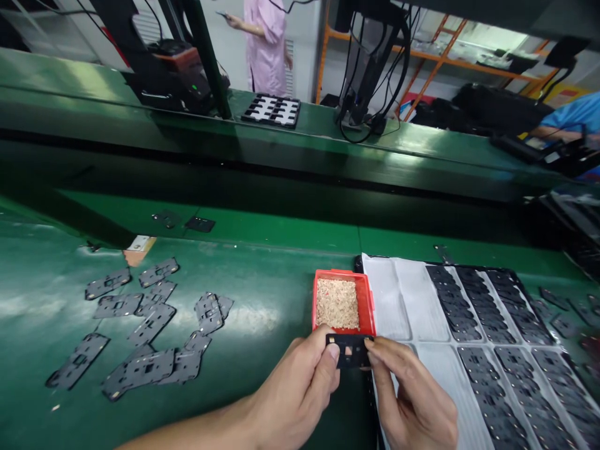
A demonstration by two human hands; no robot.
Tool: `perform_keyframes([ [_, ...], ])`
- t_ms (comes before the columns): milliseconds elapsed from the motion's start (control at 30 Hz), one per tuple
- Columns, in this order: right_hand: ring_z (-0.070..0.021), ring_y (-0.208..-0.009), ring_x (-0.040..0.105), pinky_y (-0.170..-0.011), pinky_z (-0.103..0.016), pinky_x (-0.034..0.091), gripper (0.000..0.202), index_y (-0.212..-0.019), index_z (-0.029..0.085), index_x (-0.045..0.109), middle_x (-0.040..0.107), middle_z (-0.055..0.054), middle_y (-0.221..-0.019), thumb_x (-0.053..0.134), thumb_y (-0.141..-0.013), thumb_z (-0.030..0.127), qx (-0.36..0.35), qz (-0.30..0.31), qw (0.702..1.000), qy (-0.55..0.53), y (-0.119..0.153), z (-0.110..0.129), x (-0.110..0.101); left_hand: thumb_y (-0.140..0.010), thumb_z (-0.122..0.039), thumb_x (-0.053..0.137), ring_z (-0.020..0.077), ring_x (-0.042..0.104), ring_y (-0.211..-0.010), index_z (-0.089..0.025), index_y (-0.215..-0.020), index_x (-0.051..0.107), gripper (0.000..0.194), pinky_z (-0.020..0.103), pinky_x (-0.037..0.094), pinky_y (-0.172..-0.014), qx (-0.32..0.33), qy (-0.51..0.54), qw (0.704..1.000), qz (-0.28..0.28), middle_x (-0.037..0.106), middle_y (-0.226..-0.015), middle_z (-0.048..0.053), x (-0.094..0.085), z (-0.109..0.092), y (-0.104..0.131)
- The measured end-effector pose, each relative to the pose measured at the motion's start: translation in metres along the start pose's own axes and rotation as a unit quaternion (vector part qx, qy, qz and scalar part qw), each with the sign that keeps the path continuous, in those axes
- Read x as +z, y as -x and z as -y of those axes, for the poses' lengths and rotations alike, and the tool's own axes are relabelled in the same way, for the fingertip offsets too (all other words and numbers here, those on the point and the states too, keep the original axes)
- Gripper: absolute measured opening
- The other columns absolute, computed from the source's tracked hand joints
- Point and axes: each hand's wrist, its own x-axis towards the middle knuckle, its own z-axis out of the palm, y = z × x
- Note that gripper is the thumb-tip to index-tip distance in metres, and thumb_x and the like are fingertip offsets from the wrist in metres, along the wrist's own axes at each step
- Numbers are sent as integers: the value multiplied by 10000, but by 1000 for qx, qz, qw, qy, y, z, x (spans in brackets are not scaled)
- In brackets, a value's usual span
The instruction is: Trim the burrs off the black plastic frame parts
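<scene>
A small black plate with cut-outs (pixel 356 353) is held level between my two hands, just in front of a red box (pixel 367 306). My left hand (pixel 300 381) pinches its left end between thumb and fingers. At the right end, the thumb and fingertips of my right hand (pixel 412 394) close on the plate's edge. Many tiny beige pieces (pixel 336 303) fill the red box. To the right lies a tray (pixel 403 312) with a white lining, where rows of similar black plates (pixel 452 303) sit in several compartments.
Loose black plates (pixel 145 369) lie scattered on the green table (pixel 253 300) at left, and more at the far right. A raised green shelf carries a black-and-white tray (pixel 272 110) and equipment stands. Behind it stands a person in pink (pixel 267 44); a blue sleeve (pixel 576 115) shows at right.
</scene>
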Motion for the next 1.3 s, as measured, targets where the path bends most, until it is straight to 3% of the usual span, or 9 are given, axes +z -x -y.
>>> perform_keyframes([
  [167, -163, -928, 783, -801, -246, 678, 331, -1169, 179, 748, 779, -62, -1017, 644, -962, -57, 41, 15, 999, -22, 0, -4, 2, -1136, -653, 280, 68, 327, -504, -215, -974, 427, 490, 208, 307, -483, -8, 20, 1000, 0, 390, -659, -84, 2, 2, -1],
  [333, -118, -758, 749, -647, -184, 657, 234, -1119, 186, 729, 732, -45, -974, 635, -1006, 5, 97, 36, 994, -48, -4, -6, 5, -1143, -633, 285, 78, 358, -539, -211, -974, 441, 481, 219, 308, -518, 4, -2, 1000, -2, 408, -664, -74, 1, 1, -6],
  [533, -110, -748, 741, -658, -195, 662, 240, -1119, 196, 710, 726, -44, -1018, 624, -1009, 1, 111, 26, 991, -66, -7, -12, 5, -1148, -619, 282, 85, 362, -568, -207, -969, 452, 480, 231, 302, -542, 12, -15, 1000, -12, 413, -687, -64, -3, -3, -14],
  [767, -158, -920, 775, -744, -233, 676, 331, -1206, 181, 716, 757, -66, -1054, 633, -981, -47, 52, 25, 998, -34, -10, -16, 4, -1148, -622, 262, 90, 358, -563, -206, -965, 460, 495, 240, 296, -540, 25, -23, 999, -17, 403, -674, -69, -6, -7, -18],
  [1033, -158, -902, 772, -738, -231, 665, 314, -1132, 174, 720, 753, -65, -1004, 630, -961, -74, 23, 29, 999, -17, -18, -14, 4, -1159, -576, 260, 98, 383, -571, -208, -991, 465, 454, 248, 317, -545, 29, -42, 998, -21, 429, -693, -57, -6, -6, -16],
  [1300, -151, -897, 778, -757, -229, 669, 349, -1190, 171, 716, 772, -64, -1018, 621, -964, -77, 17, 26, 999, -20, -22, -12, 2, -1158, -573, 270, 106, 397, -599, -206, -975, 472, 458, 253, 324, -556, 28, -53, 998, -22, 442, -719, -44, -8, -8, -17],
])
